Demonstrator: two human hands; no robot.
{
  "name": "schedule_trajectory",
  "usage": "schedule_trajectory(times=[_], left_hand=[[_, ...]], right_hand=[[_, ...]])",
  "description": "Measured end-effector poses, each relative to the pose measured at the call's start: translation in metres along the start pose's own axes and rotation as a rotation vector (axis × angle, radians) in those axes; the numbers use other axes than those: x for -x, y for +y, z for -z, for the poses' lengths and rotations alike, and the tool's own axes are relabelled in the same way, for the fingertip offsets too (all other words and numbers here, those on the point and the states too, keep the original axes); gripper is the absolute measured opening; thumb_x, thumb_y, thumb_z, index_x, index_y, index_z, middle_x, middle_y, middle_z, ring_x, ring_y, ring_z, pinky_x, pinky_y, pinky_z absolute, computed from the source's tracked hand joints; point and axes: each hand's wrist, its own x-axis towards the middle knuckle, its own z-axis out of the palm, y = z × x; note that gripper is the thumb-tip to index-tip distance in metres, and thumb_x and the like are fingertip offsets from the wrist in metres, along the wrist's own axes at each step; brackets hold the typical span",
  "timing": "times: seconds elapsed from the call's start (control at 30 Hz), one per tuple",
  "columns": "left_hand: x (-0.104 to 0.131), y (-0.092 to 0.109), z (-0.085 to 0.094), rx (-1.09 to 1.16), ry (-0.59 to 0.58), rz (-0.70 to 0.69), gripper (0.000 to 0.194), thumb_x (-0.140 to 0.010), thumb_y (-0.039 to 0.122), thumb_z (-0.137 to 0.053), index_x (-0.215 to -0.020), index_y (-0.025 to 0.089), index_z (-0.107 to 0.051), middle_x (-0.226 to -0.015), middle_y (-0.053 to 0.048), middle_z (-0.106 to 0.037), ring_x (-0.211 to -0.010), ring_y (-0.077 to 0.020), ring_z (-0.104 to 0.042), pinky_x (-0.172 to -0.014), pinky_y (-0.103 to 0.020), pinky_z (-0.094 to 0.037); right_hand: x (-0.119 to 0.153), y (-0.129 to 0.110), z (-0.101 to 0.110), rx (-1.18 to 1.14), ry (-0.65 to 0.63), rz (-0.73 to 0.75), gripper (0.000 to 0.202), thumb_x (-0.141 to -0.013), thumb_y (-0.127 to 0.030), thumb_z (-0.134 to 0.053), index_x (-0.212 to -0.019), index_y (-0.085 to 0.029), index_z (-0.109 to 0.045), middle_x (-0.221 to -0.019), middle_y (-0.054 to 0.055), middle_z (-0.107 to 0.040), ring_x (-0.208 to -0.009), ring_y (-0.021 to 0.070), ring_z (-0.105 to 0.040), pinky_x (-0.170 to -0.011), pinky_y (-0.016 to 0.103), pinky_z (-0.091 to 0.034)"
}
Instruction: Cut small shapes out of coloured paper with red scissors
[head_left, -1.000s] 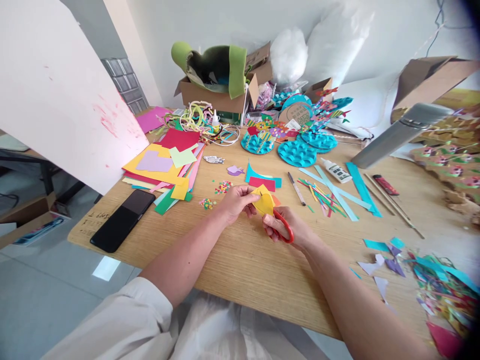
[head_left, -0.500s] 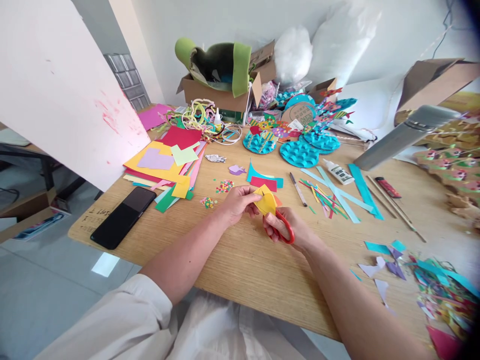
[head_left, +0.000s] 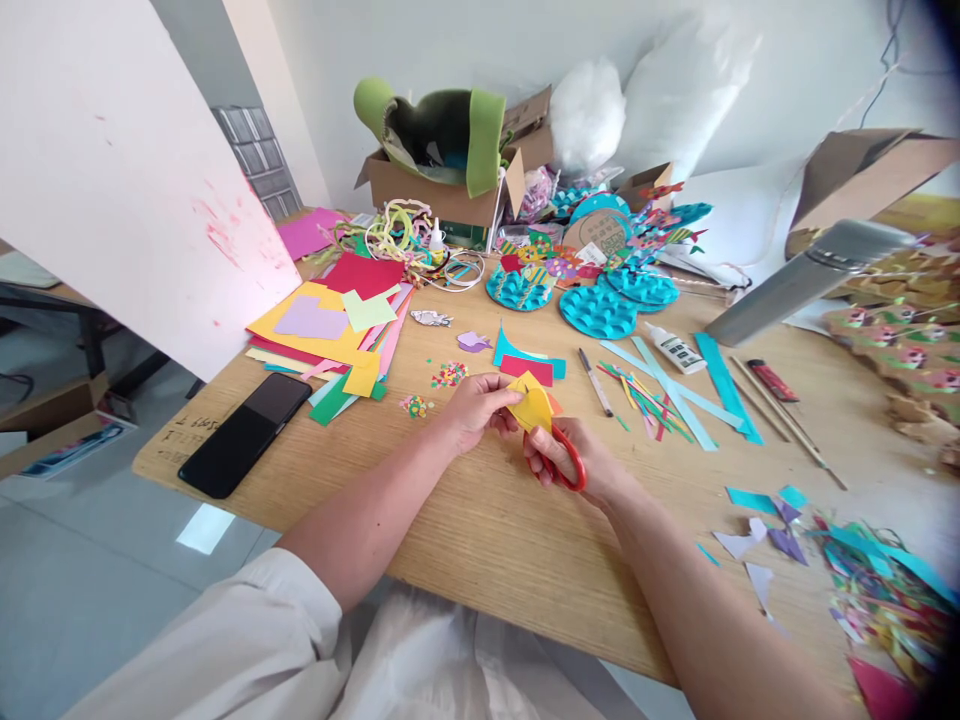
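Observation:
Between my hands, above the wooden table (head_left: 450, 520), is a piece of yellow paper (head_left: 534, 403). My left hand (head_left: 480, 408) pinches its left side, thumb on top. A bit of orange paper (head_left: 555, 404) peeks out behind it. My right hand (head_left: 559, 452) is closed around the red handles of a pair of scissors (head_left: 577, 468); the blades are mostly hidden by the yellow paper. Just beyond my hands lie a dark pink paper piece (head_left: 526, 369) and a blue paper piece (head_left: 508, 348). A purple paper fish shape (head_left: 474, 342) sits farther left.
Stacked coloured paper (head_left: 300, 330) and a black phone (head_left: 246, 434) lie left. Rightward are a pen (head_left: 595, 382), paper strips (head_left: 679, 395), a glue bottle (head_left: 675, 348), a grey flask (head_left: 810, 283) and paper scraps (head_left: 885, 570). Blue egg-tray discs (head_left: 598, 312) stand at the back.
My right hand and the scissors have shifted very slightly left and down. The yellow paper stays in my left hand, almost unmoved.

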Motion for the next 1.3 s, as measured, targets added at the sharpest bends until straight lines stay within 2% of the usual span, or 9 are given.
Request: schedule_trajectory(times=[0.33, 0.63, 0.93, 1.3], left_hand=[[0.0014, 0.0029, -0.0018, -0.013, 0.029, -0.012, 0.015, -0.068, 0.024, -0.069, -0.073, 0.014, -0.059, -0.057, 0.001, -0.060, -0.042, -0.0081, -0.054, -0.038, -0.018, -0.037], [0.0005, 0.0023, -0.0014, -0.025, 0.055, -0.014, 0.012, -0.071, 0.022, -0.068, -0.076, 0.013, -0.061, -0.057, 0.001, -0.060, -0.040, -0.0077, -0.053, -0.038, -0.018, -0.038], [0.0000, 0.0032, -0.0012, -0.016, 0.053, -0.007, 0.007, -0.073, 0.017, -0.063, -0.070, 0.012, -0.059, -0.055, 0.001, -0.059, -0.039, -0.0075, -0.051, -0.036, -0.018, -0.038], [0.0004, 0.0034, -0.0014, -0.025, 0.057, -0.004, 0.010, -0.075, 0.018, -0.066, -0.070, 0.012, -0.059, -0.056, 0.001, -0.059, -0.038, -0.0069, -0.051, -0.037, -0.018, -0.039]], right_hand=[[-0.0004, -0.0030, -0.0007, -0.013, 0.031, -0.024, 0.058, -0.064, -0.073, -0.068, -0.061, -0.018, -0.052, -0.049, 0.000, -0.055, -0.036, 0.0084, -0.047, -0.036, 0.021, -0.030], [0.0009, -0.0035, -0.0009, 0.008, 0.020, -0.013, 0.060, -0.067, -0.076, -0.063, -0.064, -0.017, -0.052, -0.051, 0.000, -0.055, -0.037, 0.0080, -0.047, -0.037, 0.021, -0.031], [0.0017, -0.0029, 0.0002, 0.052, 0.003, 0.012, 0.064, -0.069, -0.079, -0.057, -0.061, -0.016, -0.053, -0.052, 0.001, -0.055, -0.039, 0.0080, -0.048, -0.039, 0.021, -0.031], [0.0012, -0.0057, 0.0003, 0.077, 0.020, 0.014, 0.057, -0.066, -0.071, -0.067, -0.057, -0.018, -0.050, -0.048, 0.000, -0.054, -0.035, 0.0086, -0.047, -0.035, 0.021, -0.031]])
